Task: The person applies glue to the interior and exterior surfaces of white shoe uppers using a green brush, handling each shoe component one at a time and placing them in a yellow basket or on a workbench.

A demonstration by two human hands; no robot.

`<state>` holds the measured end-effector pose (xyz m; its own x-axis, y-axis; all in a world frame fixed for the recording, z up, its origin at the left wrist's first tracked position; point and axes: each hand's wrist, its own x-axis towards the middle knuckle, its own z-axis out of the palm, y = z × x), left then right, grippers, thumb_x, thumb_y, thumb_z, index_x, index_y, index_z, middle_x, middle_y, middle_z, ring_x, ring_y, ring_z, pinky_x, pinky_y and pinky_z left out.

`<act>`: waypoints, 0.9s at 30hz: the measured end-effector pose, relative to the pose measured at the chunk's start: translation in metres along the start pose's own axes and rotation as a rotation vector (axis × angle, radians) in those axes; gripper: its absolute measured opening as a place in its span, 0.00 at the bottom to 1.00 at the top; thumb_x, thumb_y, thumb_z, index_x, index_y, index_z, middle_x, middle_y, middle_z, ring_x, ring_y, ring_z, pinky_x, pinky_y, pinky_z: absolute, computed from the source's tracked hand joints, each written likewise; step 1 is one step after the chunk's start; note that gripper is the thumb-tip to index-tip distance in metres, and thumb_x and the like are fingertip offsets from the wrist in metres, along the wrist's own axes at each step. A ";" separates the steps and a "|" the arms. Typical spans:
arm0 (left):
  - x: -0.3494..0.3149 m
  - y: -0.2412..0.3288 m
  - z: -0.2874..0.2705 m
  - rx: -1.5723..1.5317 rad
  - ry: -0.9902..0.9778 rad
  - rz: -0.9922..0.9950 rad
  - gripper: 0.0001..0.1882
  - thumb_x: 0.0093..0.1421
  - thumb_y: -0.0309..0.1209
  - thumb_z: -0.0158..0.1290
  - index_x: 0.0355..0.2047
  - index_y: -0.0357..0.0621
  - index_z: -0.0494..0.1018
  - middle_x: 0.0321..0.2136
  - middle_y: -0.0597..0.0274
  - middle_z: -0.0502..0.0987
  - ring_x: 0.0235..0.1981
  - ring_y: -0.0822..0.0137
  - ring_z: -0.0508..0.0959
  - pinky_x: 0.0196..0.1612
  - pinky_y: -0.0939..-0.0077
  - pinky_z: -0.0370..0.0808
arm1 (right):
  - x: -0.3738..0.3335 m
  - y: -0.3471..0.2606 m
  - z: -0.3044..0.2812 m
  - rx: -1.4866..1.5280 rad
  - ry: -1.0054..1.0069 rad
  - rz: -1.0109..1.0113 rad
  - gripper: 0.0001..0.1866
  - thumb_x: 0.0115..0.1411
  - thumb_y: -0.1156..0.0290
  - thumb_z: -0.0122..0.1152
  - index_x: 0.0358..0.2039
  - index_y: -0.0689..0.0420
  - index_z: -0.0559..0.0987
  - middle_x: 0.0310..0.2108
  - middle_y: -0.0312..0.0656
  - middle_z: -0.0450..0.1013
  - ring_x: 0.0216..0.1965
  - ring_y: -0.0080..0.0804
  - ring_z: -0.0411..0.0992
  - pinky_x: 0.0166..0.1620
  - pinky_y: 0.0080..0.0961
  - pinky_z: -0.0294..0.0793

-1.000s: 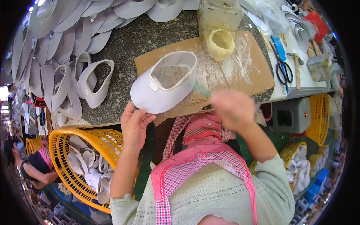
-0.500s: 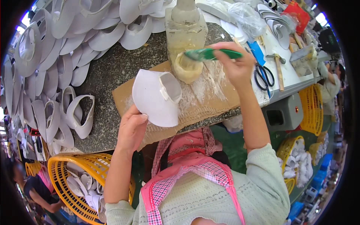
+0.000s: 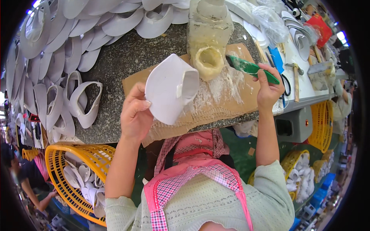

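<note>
At nine o'clock from the view's centre, your left hand [image 3: 135,113] has thumb and fingers clamped on the edge of a white curved piece [image 3: 163,90], tilted above the cardboard [image 3: 227,102]. Between two and three o'clock, your right hand [image 3: 269,87] is clamped around the handle of a green brush [image 3: 250,68]; its bristle end points toward a crusted yellowish cup [image 3: 210,72] at one o'clock. Further out, you have a hammer [image 3: 296,82] past two o'clock, heaped white pieces [image 3: 72,54] at ten, and a yellow basket [image 3: 101,158] at eight, holding more such pieces.
</note>
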<state>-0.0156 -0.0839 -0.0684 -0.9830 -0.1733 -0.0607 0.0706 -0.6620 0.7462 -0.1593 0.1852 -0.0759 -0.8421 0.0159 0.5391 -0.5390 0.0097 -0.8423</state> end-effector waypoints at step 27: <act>-0.021 0.043 0.003 0.904 0.276 0.365 0.06 0.50 0.16 0.42 0.28 0.35 0.69 0.23 0.70 0.71 0.24 0.83 0.69 0.27 0.89 0.66 | -0.056 -0.015 0.065 0.414 -0.540 0.272 0.06 0.49 0.82 0.54 0.30 0.65 0.75 0.25 0.44 0.71 0.23 0.27 0.70 0.24 0.20 0.69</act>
<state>0.0071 -0.1065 -0.0328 -0.8454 -0.4931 0.2056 0.0915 0.2455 0.9651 -0.1053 0.1190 -0.0930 -0.7815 -0.5320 0.3260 -0.1824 -0.3049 -0.9348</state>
